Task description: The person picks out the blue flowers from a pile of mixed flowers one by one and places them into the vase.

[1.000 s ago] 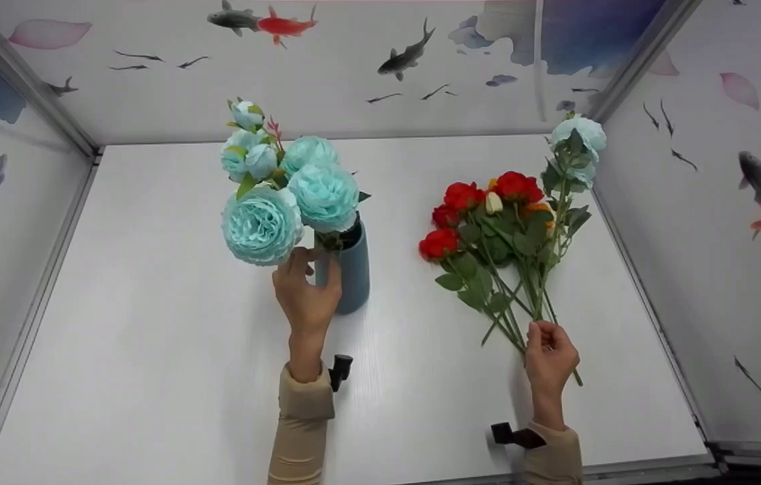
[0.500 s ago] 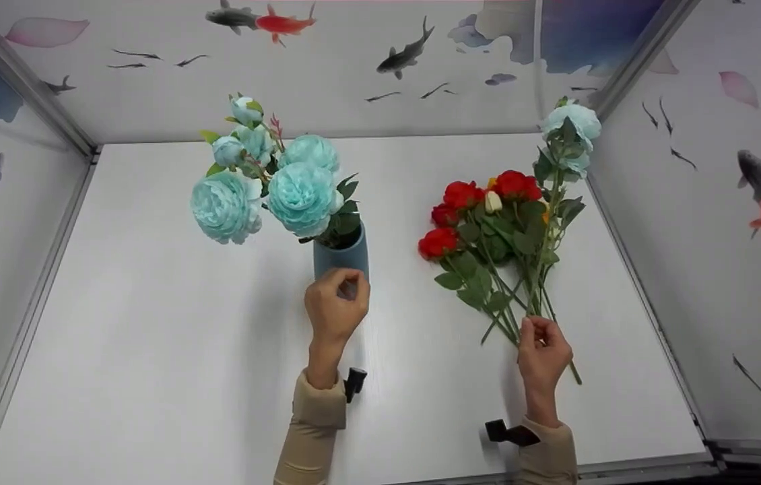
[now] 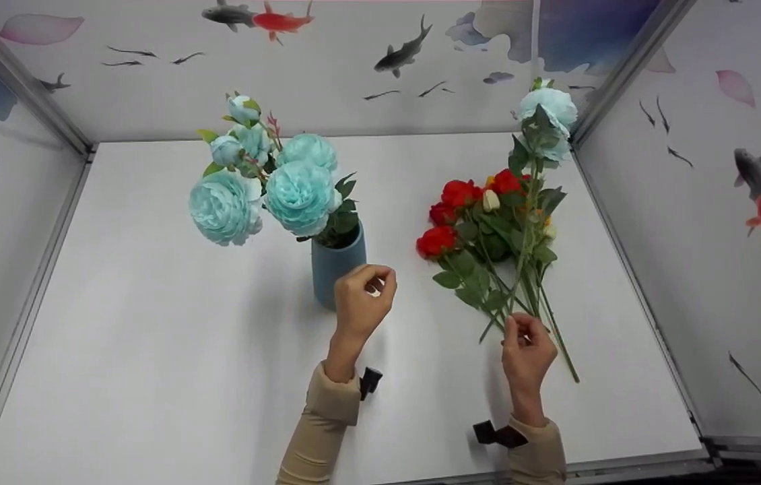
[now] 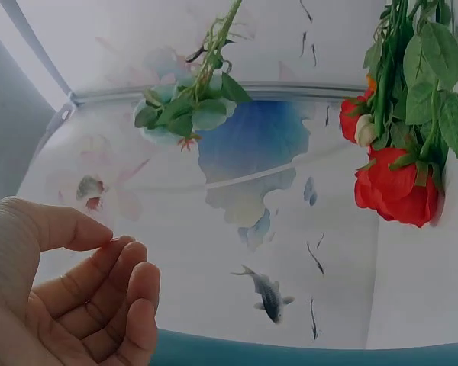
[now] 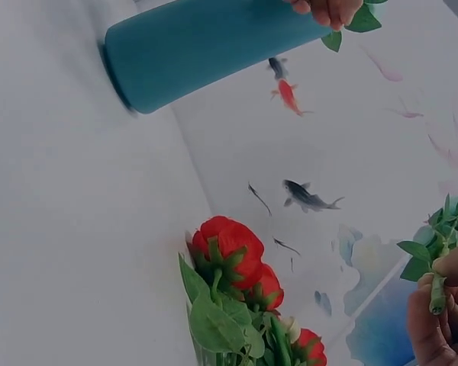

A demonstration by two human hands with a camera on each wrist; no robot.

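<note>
Beside the blue vase, my left hand is raised with curled fingers and its thumb tip against the index finger. Nothing lies between them in the left wrist view. Several large light blue flowers stand in the vase and lean left. My right hand pinches the stem of a light blue flower low down, and its head points to the back. The cut stem end pokes out below the thumb in the right wrist view. This flower overlaps the bunch lying on the table.
Red flowers, a cream bud and some yellow-orange blooms lie on the white table, their stems toward me. Panels painted with fish enclose the table at the back and sides.
My left hand let go of the flowers in the vase and moved right; they tipped left. My right hand shifted left, bringing the light blue flower left and farther up in view.
</note>
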